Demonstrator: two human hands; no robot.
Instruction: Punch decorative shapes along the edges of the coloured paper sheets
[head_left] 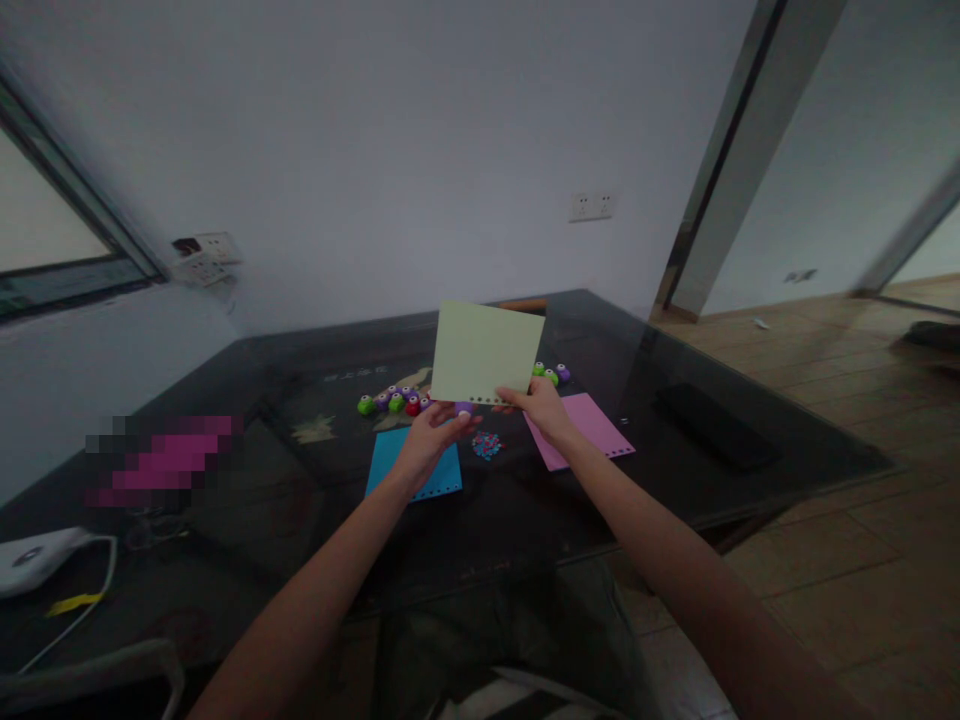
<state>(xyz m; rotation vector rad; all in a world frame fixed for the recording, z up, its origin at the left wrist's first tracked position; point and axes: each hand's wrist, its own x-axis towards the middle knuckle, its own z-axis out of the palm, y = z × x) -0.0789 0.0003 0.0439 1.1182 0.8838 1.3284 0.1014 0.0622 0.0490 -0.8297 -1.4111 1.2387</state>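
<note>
"Head view: where is the paper (487, 350) in relation to your hands?"

"Straight ahead of me, held up over the dark table (517, 520). My right hand (544, 405) is at its lower right corner, and my left hand (427, 440) is just below its lower left edge."

"What is each hand doing?"

"My right one pinches the corner, thumb laid over the front. My left fingers are curled around a small purple piece (464, 408), right by the bottom edge. I can't tell whether that piece touches the paper."

"And how does the paper look?"

"Pale yellow-green, flat and plain, its broad face toward me. It tilts a little, so the top edge slopes down to my right. A row of small dark holes runs along the bottom; my right thumb and fingers hide that end of the edge."

"What lies around it?"

"On the table below, a blue sheet (442, 475) is under my left arm and a pink sheet (589, 425) is by my right wrist, both with holes along the near edge. Between them is a little heap of blue and red bits (487, 446). Farther back, to the left, stand some green, purple and red pieces (396, 402)."
</note>
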